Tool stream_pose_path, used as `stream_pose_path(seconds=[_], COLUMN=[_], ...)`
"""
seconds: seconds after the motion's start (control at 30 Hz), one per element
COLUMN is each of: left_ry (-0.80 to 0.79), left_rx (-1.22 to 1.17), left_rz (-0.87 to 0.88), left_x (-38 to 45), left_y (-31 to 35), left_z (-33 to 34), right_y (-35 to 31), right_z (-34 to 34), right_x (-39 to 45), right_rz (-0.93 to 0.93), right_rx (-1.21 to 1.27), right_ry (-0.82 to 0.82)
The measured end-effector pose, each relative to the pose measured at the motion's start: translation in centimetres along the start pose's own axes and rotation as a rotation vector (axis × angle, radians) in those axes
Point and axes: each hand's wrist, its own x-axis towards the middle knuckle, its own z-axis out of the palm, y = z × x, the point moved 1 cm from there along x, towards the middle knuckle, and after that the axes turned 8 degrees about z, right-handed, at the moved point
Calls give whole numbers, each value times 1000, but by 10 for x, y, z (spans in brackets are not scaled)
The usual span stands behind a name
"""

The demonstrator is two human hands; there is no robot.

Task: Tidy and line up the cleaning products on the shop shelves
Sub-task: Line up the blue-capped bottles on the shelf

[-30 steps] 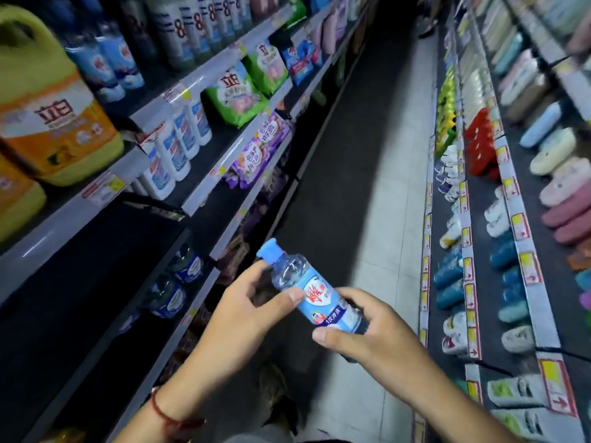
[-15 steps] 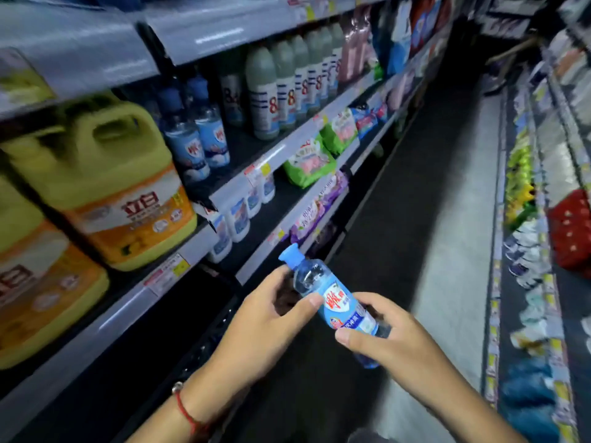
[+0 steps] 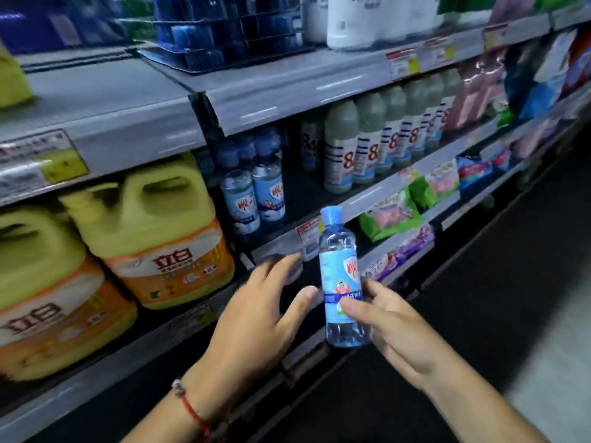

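Observation:
My right hand point(image 3: 395, 330) holds a small clear bottle point(image 3: 342, 279) with a blue cap and blue label, upright, in front of the shelves. My left hand point(image 3: 259, 311) is beside it on the left, fingers spread, its thumb close to the bottle but apart from it. Two matching blue-capped bottles point(image 3: 254, 190) stand on the middle shelf point(image 3: 377, 196), with dark free space to their right. Beyond that gap stands a row of grey-white bottles point(image 3: 371, 142) with striped labels.
Large yellow-and-orange jugs point(image 3: 153, 235) fill the shelf at left. Green and purple bags point(image 3: 393, 215) lie on lower shelves to the right. White bottles and a blue crate point(image 3: 224, 30) sit on the top shelf. The dark aisle floor runs along the right.
The bottle has gone from tilted to upright and higher. My left hand has let go of it and opened. My view has swung up and left toward the shelves.

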Motion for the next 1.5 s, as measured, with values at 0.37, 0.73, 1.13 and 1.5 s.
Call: stream_pose_path(seconds=[0.37, 0.73, 1.13, 1.5], left_ry=[-9, 30, 11, 33], left_rx=[452, 527, 539, 517], left_rz=[-215, -396, -408, -467], left_x=[28, 31, 37, 10], left_y=[-5, 19, 24, 22], left_z=[36, 52, 59, 54], right_y=[-112, -109, -105, -91], right_z=[-12, 11, 2, -29], right_x=[144, 188, 180, 84], right_rz=[-364, -471, -432, -440], right_rx=[-501, -660, -831, -1465], right_ry=[99, -8, -31, -61])
